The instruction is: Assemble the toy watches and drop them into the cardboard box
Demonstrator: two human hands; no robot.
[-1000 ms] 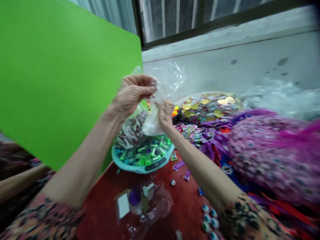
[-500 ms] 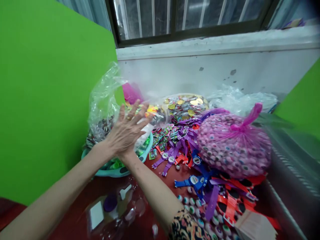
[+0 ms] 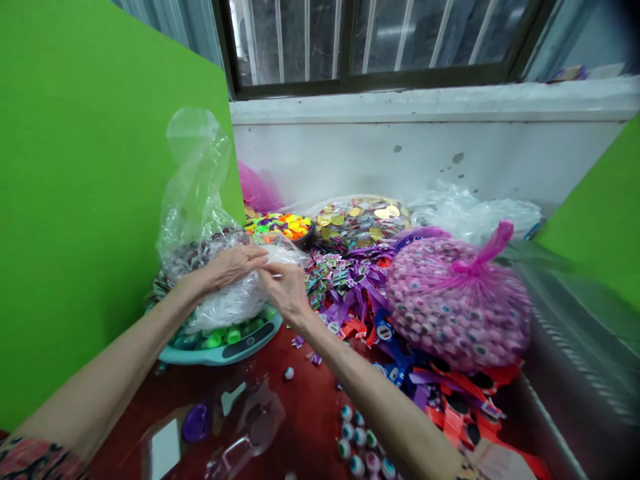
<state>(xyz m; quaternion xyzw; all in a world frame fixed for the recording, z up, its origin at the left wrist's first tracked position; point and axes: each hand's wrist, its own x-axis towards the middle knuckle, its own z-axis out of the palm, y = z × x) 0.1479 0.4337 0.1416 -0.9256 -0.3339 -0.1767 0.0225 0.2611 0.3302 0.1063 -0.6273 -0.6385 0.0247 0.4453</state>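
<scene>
My left hand (image 3: 233,265) and my right hand (image 3: 286,288) meet over a clear plastic bag (image 3: 233,303) with white contents. Their fingertips come together at the bag's upper right, the right thumb and fingers pinched and the left fingers bent onto the plastic. The bag rests on a teal basin (image 3: 210,357) holding green plastic pieces (image 3: 215,339). Behind it stands another clear bag (image 3: 195,173), tall and crumpled, with dark small pieces low inside. The exact fold of plastic between my fingers is hard to see.
A tied pink bag of eyeball toys (image 3: 455,300) sits right, beside purple toy watches (image 3: 363,280). Loose eyeballs (image 3: 357,437) lie in front. Gold coins in a bag (image 3: 365,217) and a bowl of bright pieces (image 3: 285,225) stand behind. Green panels (image 3: 100,200) flank the red table (image 3: 295,413).
My hands, earlier crossed and spread over the bag, have separated, with the right now to the right, and both closed on the plastic. The bowl of bright pieces is more exposed.
</scene>
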